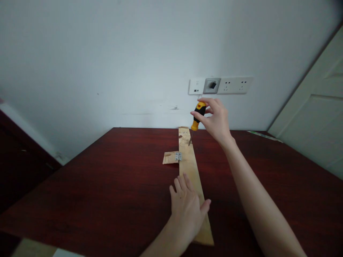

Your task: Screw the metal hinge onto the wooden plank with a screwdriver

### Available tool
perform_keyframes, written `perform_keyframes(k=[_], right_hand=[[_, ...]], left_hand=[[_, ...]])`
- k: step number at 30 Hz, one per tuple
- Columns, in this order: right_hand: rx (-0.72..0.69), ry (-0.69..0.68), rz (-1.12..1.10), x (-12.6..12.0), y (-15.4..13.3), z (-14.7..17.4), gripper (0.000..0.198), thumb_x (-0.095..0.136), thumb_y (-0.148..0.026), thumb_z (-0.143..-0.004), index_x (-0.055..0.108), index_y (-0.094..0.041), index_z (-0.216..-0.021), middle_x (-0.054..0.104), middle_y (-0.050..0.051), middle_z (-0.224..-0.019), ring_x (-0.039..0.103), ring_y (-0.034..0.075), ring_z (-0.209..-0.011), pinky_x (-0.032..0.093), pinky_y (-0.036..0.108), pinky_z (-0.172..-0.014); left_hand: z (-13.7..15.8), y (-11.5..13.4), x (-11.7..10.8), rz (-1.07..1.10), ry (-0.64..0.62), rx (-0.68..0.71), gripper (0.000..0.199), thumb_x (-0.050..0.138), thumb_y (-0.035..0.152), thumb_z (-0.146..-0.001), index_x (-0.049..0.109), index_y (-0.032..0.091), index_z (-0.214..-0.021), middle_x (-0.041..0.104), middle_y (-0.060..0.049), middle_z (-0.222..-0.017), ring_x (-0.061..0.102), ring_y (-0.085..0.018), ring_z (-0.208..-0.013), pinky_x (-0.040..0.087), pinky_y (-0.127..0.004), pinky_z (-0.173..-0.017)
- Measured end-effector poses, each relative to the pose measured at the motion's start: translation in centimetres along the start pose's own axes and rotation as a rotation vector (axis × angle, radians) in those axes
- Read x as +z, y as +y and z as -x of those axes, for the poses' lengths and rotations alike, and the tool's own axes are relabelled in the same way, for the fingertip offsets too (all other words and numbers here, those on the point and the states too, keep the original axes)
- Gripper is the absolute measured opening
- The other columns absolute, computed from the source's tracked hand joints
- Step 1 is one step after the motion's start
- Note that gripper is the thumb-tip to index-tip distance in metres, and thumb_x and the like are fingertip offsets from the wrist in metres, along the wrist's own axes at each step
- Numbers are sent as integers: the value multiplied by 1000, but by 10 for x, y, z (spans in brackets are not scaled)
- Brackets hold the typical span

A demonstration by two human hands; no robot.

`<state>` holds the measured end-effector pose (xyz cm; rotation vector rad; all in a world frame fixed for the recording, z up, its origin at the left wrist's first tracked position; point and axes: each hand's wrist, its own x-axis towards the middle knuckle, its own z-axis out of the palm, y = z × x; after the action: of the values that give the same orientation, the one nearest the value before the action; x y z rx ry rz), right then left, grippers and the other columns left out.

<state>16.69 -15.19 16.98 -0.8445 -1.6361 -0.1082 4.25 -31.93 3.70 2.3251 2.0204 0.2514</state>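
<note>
I am looking down at a dark red counter (107, 185) that is sitting against a pale wall (107, 53).

My right hand (215, 119) is up in the air over the far end of a long wooden board (190, 167). Its grip is pinching a screwdriver (196, 121) with a yellow and black handle. My thumb and fingers are wrapping around the top of that handle. The thin metal tip is pointing down and tilting a little to the left. The tip is sitting close to the far part of the board, but I cannot tell if it is touching the wood.

My left hand (187, 207) is lying flat on the near end of the board. Its grip is spread wide, with the fingers pointing away from me and the thumb sticking out to the right. It is pressing on the wood and is holding nothing.

The board is running straight away from me across the middle of the counter. A small wooden piece (169, 157) is lying just beside its left edge. A little silver hinge (178, 156) is sitting where the two pieces meet.

On the wall behind, a row of sockets (220, 85) is showing. A pale door (316, 117) is standing on the right.
</note>
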Motion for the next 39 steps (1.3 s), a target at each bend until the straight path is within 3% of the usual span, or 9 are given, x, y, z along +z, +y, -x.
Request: perform_keyframes(k=[9,16,28,35,39], right_hand=[[5,-47,-16,10,2,3,34,70,-32,-77,62,-27,-110,53,4,-96,59,18,-83,57,41,-79],[17,-86,-19,16,3,7,35,70,-32,-77,62,-26,-111,53,4,-97,59,17,-80,56,41,-79],[22,-109,-35,23,5,10,34,70,-34,-78,62,-27,-110,55,4,-98,60,18,-82,56,41,-80],[35,-108,-21,22,5,10,35,71,-32,-77,62,-26,-110,54,4,-97,60,17,-78,56,41,-79],[42,-99,-18,21,4,10,34,70,-34,-77,62,-27,-109,54,4,-97,59,17,-78,56,41,-79]], left_hand=[[-10,15,19,-49,4,-66,86,60,47,-80,33,-6,-143,42,-33,-138,43,-45,-122,39,-61,-95],[-12,13,21,-20,-11,-112,91,61,50,-78,34,-9,-141,41,-37,-137,44,-47,-121,38,-62,-94],[-15,7,18,91,-69,-117,100,63,58,-75,29,-6,-145,40,-34,-139,41,-47,-124,36,-63,-97],[8,-19,-8,63,-180,-29,108,65,62,-72,25,-4,-147,26,-34,-147,36,-48,-131,32,-63,-102],[32,-45,7,88,-190,93,113,69,64,-65,25,3,-149,31,-32,-146,38,-49,-130,33,-66,-100]])
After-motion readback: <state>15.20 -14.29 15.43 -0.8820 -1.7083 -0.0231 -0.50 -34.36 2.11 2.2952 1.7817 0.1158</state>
